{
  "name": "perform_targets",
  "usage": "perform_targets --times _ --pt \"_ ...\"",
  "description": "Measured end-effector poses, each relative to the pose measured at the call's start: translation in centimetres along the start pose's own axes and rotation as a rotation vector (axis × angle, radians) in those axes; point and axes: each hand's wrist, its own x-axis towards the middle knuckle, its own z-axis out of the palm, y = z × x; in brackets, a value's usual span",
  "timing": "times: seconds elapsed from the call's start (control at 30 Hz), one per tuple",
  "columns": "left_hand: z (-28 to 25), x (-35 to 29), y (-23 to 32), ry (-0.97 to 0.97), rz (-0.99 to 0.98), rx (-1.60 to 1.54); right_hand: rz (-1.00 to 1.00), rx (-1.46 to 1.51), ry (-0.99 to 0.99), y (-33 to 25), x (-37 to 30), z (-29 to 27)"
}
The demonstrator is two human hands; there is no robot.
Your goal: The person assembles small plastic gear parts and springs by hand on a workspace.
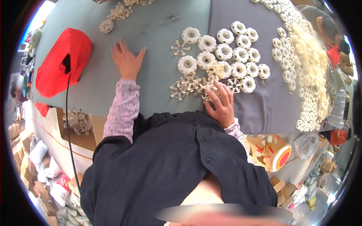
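Note:
My left hand (127, 60) rests with fingers and thumb spread on the grey-green cloth, holding nothing. My right hand (221, 103) has its fingers stretched out at the near edge of a cluster of small cream plastic pieces (215, 70); its fingertips overlap them, and I cannot tell whether they touch. Just left of it lie flat spoked plastic wheels (185, 84), partly heaped, with another spoked wheel (233, 86) on its right. Beyond stand several round white plastic rings (224, 52), some showing metal coil springs inside. A loose spring (261, 82) lies at their right.
A red cloth cover (66, 62) with a black cable lies at the left. Many cream plastic parts (316, 67) cover the right side, where another person (324, 26) stands. More parts (120, 12) lie at the far edge. Below the table are a cardboard box (81, 139) and a cartoon-coloured stool-like object (271, 152).

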Motion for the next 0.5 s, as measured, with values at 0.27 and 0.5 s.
perform_targets --times 0.27,0.5 --pt "2.2 16.4 -6.7 0.036 -0.321 0.259 0.078 -0.023 0.057 -0.4 -0.7 0.2" --pt "6.2 21.3 -4.2 -0.067 0.083 0.031 0.189 -0.035 0.121 -0.3 -0.9 0.9"
